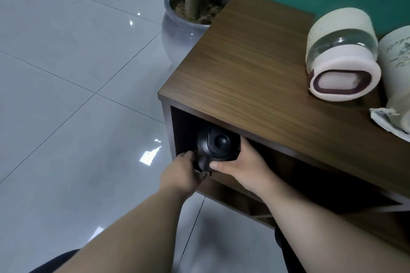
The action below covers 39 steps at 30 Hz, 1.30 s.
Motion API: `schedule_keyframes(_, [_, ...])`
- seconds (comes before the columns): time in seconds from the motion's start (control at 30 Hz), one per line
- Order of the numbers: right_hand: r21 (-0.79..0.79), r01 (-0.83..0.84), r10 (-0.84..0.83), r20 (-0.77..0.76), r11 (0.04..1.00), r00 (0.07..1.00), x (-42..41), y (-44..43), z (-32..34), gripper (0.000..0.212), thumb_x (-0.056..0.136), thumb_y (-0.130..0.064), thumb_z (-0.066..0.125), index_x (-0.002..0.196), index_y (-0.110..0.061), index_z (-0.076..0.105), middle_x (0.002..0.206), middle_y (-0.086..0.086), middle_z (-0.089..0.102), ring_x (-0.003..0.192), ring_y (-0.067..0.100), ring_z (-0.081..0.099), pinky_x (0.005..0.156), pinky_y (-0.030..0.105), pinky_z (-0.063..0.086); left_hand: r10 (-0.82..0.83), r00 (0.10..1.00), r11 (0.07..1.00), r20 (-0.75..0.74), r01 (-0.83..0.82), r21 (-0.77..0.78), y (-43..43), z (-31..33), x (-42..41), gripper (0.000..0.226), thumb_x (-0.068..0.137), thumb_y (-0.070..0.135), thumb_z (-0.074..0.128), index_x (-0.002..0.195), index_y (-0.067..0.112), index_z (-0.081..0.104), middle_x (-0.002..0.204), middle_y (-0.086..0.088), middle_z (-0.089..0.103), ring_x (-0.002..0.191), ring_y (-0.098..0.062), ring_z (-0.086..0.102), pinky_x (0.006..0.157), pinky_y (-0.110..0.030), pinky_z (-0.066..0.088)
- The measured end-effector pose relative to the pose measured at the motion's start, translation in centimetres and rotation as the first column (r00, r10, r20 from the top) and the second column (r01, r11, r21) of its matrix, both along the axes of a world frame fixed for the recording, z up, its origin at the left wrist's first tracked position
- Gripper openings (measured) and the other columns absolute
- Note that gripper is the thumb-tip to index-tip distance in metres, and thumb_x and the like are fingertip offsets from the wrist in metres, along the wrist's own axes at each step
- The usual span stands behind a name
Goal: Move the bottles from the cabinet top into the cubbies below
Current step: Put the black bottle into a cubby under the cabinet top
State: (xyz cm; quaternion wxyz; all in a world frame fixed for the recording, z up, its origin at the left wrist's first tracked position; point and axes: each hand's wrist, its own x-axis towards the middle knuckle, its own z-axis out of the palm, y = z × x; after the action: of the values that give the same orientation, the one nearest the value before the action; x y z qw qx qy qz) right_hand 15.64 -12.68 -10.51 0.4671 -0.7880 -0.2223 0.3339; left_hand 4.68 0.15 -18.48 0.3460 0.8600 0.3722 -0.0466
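A black bottle [216,145] with a domed lid and a side handle sits in the mouth of the top-left cubby [184,131] of the dark wood cabinet [255,68]. My left hand [182,175] grips its handle from the left. My right hand [241,165] holds its body from the right, thumb across the front. On the cabinet top at the right stands a clear bottle [341,55] with a pale pink lid and band. Beside it a white bottle [397,62] with faint print is cut off by the frame edge.
A grey glazed plant pot [177,31] with a trunk stands on the tiled floor just left of the cabinet's far corner. A crumpled white cloth or paper [386,119] lies at the cabinet's right edge. A green wall rises behind. Lower cubbies show under my right forearm.
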Motion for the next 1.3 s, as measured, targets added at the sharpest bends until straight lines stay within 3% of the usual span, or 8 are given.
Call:
schedule_keyframes(0.17, [0.022,0.013,-0.012,-0.018,1.0,1.0,-0.2,0.1,-0.3,0.064,0.07,0.012,0.084,0.097,-0.038,0.057,0.106,-0.023,0.063,0.087,-0.029,0.059,0.081,-0.002,0.042,0.004,1.0,0.999,0.018,-0.005,0.044,-0.1,-0.6,-0.2,0.04,0.08,0.049,0.074,0.11,0.027,0.06,0.119,0.005,0.065,0.103,-0.025,0.069,0.083,-0.042,0.059])
schedule_keyframes(0.33, [0.021,0.101,-0.102,0.02,0.995,0.995,-1.0,-0.1,-1.5,0.074,0.064,0.002,0.092,0.113,-0.041,0.057,0.119,-0.021,0.067,0.108,-0.018,0.061,0.098,0.011,0.044,-0.005,0.999,0.999,0.038,0.003,0.034,-0.1,-0.7,-0.2,0.037,0.081,0.046,0.074,0.11,0.026,0.062,0.115,0.005,0.064,0.1,-0.025,0.069,0.082,-0.041,0.059])
schedule_keyframes(0.5, [0.011,0.213,-0.213,0.059,0.977,0.975,-2.8,0.1,-1.8,0.095,0.06,-0.015,0.096,0.143,-0.023,0.05,0.137,-0.008,0.064,0.125,0.004,0.06,0.111,0.026,0.045,-0.018,0.998,0.999,0.053,0.017,0.033,0.1,-0.9,-0.2,0.026,0.083,0.041,0.071,0.103,0.025,0.066,0.106,0.004,0.063,0.093,-0.024,0.068,0.078,-0.04,0.059])
schedule_keyframes(0.67, [-0.031,0.285,-0.281,0.102,0.958,0.954,-3.9,0.6,-1.9,0.114,0.044,-0.048,0.089,0.147,-0.025,0.044,0.142,-0.003,0.063,0.128,0.009,0.06,0.112,0.036,0.047,-0.041,0.997,0.997,0.063,0.037,0.061,0.2,-1.0,-0.3,0.024,0.086,0.04,0.067,0.104,0.024,0.068,0.103,0.003,0.062,0.092,-0.024,0.068,0.078,-0.04,0.059])
schedule_keyframes(0.8, [-0.067,0.28,-0.27,0.13,0.958,0.954,-3.8,0.4,-1.8,0.111,0.054,-0.036,0.095,0.15,-0.021,0.041,0.146,0.0,0.06,0.131,0.011,0.058,0.113,0.036,0.045,-0.039,0.997,0.997,0.063,0.035,0.07,0.2,-1.0,-0.3,0.026,0.086,0.04,0.069,0.105,0.023,0.069,0.104,0.003,0.063,0.091,-0.023,0.068,0.077,-0.04,0.059])
schedule_keyframes(1.07, [-0.062,0.271,-0.258,0.163,0.961,0.952,-3.6,0.3,-2.2,0.11,0.045,-0.054,0.084,0.144,-0.025,0.046,0.141,-0.004,0.064,0.129,0.01,0.06,0.111,0.038,0.048,-0.044,0.998,0.995,0.047,0.04,0.09,0.2,-1.0,-0.2,0.025,0.085,0.041,0.069,0.104,0.024,0.067,0.103,0.004,0.063,0.094,-0.023,0.067,0.076,-0.037,0.058])
schedule_keyframes(1.3, [-0.109,0.251,-0.23,0.174,0.962,0.957,-3.4,0.0,-2.4,0.109,0.045,-0.054,0.084,0.143,-0.024,0.046,0.14,-0.003,0.064,0.128,0.01,0.06,0.112,0.037,0.047,-0.026,0.999,0.997,0.038,0.023,0.076,0.1,-0.9,-0.3,0.023,0.084,0.039,0.069,0.1,0.023,0.063,0.101,0.004,0.061,0.092,-0.025,0.067,0.076,-0.037,0.057])
